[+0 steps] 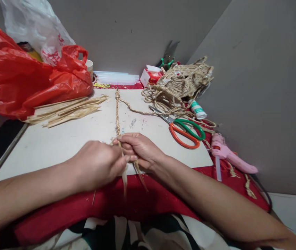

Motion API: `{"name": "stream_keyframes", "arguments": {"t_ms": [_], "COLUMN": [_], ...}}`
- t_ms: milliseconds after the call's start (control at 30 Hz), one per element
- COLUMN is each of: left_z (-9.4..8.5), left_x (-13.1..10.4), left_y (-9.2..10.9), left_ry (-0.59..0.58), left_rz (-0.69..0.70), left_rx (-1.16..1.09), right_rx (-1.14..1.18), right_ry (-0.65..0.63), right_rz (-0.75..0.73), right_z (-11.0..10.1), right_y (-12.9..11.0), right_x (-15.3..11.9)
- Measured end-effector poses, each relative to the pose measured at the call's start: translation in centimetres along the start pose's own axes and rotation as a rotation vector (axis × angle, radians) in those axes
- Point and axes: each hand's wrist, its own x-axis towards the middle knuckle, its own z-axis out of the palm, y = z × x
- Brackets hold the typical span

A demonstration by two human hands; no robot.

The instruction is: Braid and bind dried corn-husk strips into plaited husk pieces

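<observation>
A thin straw-coloured braid runs up the white board from my hands to a knotted top end. My right hand pinches the braid's lower end between thumb and fingers. Closed beside it, my left hand grips the loose fibre strands just below and to the left. Strand ends hang down past both hands over the board's front edge. My left fingertips are partly hidden behind the back of that hand. From near the top of the braid, a twisted cord leads right toward a heap of rope.
Dry flat husk strips lie at left, near a red plastic bag and a black phone. Toward the right are scissors, a rope bundle, a white-and-green tube and a pink glue gun. Grey walls stand behind.
</observation>
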Motion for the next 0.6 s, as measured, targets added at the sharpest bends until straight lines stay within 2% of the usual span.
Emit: {"name": "stream_keyframes", "arguments": {"t_ms": [100, 133, 167, 267, 333, 467, 533, 600], "left_z": [-0.8, -0.7, -0.4, 0.9, 1.5, 1.8, 1.8, 1.9], "left_x": [1.4, 1.9, 2.4, 3.3, 3.3, 3.0, 2.9, 3.0], "left_y": [-2.0, -2.7, -3.3, -4.2, -4.0, -3.3, -3.3, -3.4], "left_ry": [0.279, 0.289, 0.229, -0.050, -0.163, -0.239, -0.214, -0.159], "left_rz": [-0.217, -0.260, -0.283, -0.322, -0.345, -0.447, -0.460, -0.408], "left_rx": [-0.300, -0.455, -0.651, -1.225, -1.438, -1.473, -1.408, -1.319], "right_rx": [0.005, -0.001, -0.007, -0.027, -0.045, -0.072, -0.091, -0.116], "right_ry": [-0.024, -0.027, -0.032, -0.055, -0.079, -0.121, -0.134, -0.147], "right_rz": [0.023, 0.030, 0.036, 0.043, 0.050, 0.079, 0.096, 0.104], "right_z": [-0.2, -0.2, -0.2, -0.4, -0.6, -1.1, -1.3, -1.4], "right_y": [-0.3, -0.4, -0.5, -0.8, -0.9, -1.0, -1.1, -1.3], "right_x": [0.0, 0.0, 0.0, 0.1, 0.3, 0.6, 0.7, 0.6]}}
